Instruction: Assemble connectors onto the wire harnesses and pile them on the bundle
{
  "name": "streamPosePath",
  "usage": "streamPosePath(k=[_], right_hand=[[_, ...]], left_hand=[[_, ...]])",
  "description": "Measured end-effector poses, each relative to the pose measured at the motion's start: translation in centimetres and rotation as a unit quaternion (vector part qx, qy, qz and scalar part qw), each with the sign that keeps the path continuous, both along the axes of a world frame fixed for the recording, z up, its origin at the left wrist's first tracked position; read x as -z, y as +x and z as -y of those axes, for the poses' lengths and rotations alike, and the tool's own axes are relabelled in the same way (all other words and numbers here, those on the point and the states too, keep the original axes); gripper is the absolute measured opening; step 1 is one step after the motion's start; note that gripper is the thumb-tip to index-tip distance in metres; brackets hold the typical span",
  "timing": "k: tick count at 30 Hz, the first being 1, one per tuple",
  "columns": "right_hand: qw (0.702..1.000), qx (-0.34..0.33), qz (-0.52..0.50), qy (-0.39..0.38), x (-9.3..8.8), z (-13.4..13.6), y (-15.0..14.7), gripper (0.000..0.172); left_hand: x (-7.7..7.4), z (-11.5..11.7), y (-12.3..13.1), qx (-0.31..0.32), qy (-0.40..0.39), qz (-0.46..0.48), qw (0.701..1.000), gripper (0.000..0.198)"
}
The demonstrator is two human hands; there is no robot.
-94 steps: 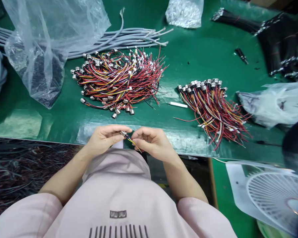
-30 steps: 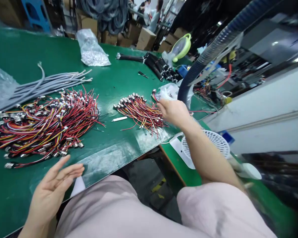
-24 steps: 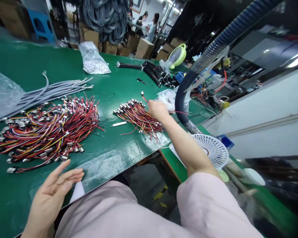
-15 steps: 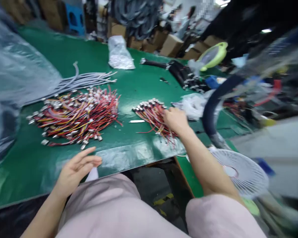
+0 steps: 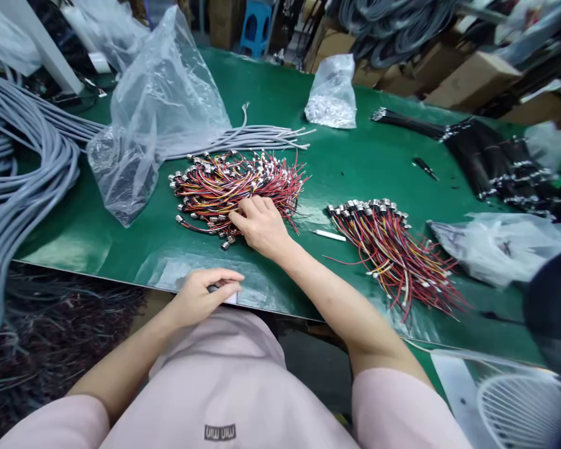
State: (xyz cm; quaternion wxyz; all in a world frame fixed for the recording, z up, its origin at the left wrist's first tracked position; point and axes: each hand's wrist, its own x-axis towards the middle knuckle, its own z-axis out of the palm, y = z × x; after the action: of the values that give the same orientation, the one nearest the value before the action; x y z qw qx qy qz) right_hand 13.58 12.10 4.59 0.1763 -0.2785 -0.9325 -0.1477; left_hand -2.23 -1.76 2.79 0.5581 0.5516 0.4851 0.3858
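A loose pile of connector cables [image 5: 224, 187] lies on the green table, red, yellow, black and white wires with round metal connectors. My right hand [image 5: 262, 227] is at its near side, fingertips bent down and pinching among the cables; which cable is between them is hidden. My left hand [image 5: 208, 293] is at the table's front edge, its fingers curled together around something dark, with a white piece showing below. What it holds cannot be made out. A second, neater bundle of connector cables [image 5: 393, 249] lies to the right. Between the two piles is a slim white stick [image 5: 330, 235].
Grey cables [image 5: 32, 168] and a clear plastic bag [image 5: 163, 93] occupy the left. At the back stands a bag of small parts [image 5: 333, 93]. Black cable bundles [image 5: 486, 156], snips [image 5: 424, 167] and a plastic bag [image 5: 490, 246] lie right. A fan [image 5: 523, 405] sits at the lower right.
My right hand has moved left from the neater bundle to the loose pile. The camera view has swung left. My left hand stays near the table edge, its fingers now more curled.
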Motion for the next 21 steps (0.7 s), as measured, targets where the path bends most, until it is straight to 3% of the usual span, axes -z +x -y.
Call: streamPosePath(k=[3,6,8,11,13,14,16,18,19,21], right_hand=[[0.999,-0.032,-0.027,0.031,-0.4,0.0,0.1,0.026],[0.995,-0.071,-0.057,0.028,-1.5,2.6,0.9,0.024],[0.995,-0.085,-0.039,-0.033,-2.1,4.8,1.7,0.026],[0.973,-0.074,-0.051,-0.211,-2.3,7.1,3.3,0.025],[0.918,-0.053,-0.114,-0.376,-2.0,7.6,4.7,0.025],[0.871,-0.045,-0.153,-0.464,-1.8,7.6,5.4,0.030],[0.747,-0.040,-0.230,-0.622,-1.3,7.5,6.6,0.039],[0.639,-0.039,-0.289,-0.712,-0.7,7.4,7.4,0.040],[0.610,-0.036,-0.311,-0.728,-0.4,7.5,7.5,0.039],[0.591,-0.030,-0.343,-0.730,0.2,7.7,7.5,0.036]], left_hand=[[0.0,-0.3,-0.1,-0.038,-0.123,0.167,0.978,0.034],[-0.3,-1.2,0.6,-0.061,-0.164,0.301,0.937,0.052],[-0.5,-1.8,1.1,-0.080,-0.169,0.351,0.917,0.052],[-0.7,-2.4,1.5,-0.109,-0.176,0.383,0.900,0.040],[-0.7,-2.6,1.3,-0.110,-0.182,0.398,0.893,0.037],[-0.8,-2.7,1.1,-0.106,-0.183,0.406,0.889,0.035],[-0.9,-2.9,0.6,-0.101,-0.185,0.423,0.881,0.030],[-1.0,-3.1,0.3,-0.100,-0.191,0.437,0.873,0.025],[-1.1,-3.2,0.3,-0.100,-0.198,0.442,0.869,0.024],[-1.1,-3.3,0.3,-0.099,-0.215,0.451,0.860,0.022]])
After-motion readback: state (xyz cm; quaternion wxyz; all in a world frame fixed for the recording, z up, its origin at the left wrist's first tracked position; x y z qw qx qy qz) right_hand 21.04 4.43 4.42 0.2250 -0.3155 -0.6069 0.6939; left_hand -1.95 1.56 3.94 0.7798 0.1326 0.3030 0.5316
